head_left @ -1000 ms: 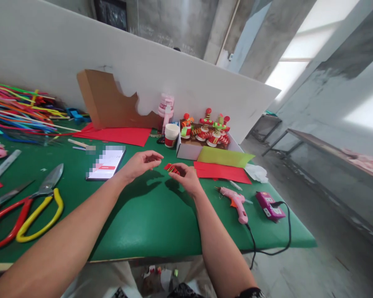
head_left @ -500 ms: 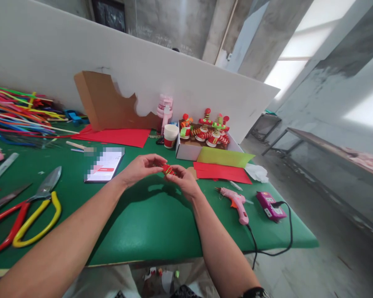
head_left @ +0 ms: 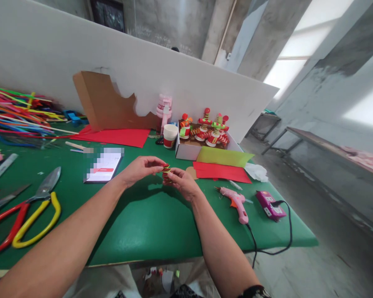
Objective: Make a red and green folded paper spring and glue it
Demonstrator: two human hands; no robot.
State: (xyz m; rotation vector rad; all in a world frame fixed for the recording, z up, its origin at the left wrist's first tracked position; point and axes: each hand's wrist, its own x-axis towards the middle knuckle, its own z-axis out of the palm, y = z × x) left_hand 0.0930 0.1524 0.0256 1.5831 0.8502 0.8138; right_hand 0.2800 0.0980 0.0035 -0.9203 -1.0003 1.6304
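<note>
Between my hands, above the green table, is a small folded paper spring (head_left: 167, 175) in red and yellow-green. My left hand (head_left: 145, 169) pinches its upper end between thumb and fingers. My right hand (head_left: 182, 182) grips its side with thumb and fingertips, and part of the spring is hidden there. Beyond my hands, a white box (head_left: 186, 151) holds several paper cup figures (head_left: 213, 134) with red balls and folded paper springs. A paper cup (head_left: 170, 135) stands left of that box.
Red-and-yellow-handled scissors (head_left: 37, 207) and a phone (head_left: 104, 165) lie to the left. On the right are a pink glue gun (head_left: 234, 203), its cord, and a purple power block (head_left: 270, 205). Red paper (head_left: 222, 172) lies before the box. Colourful pipe cleaners (head_left: 21, 118) spread at far left.
The paper spring has turned more upright between my fingers, and more of its folded layers show. Both hands have stayed in nearly the same place.
</note>
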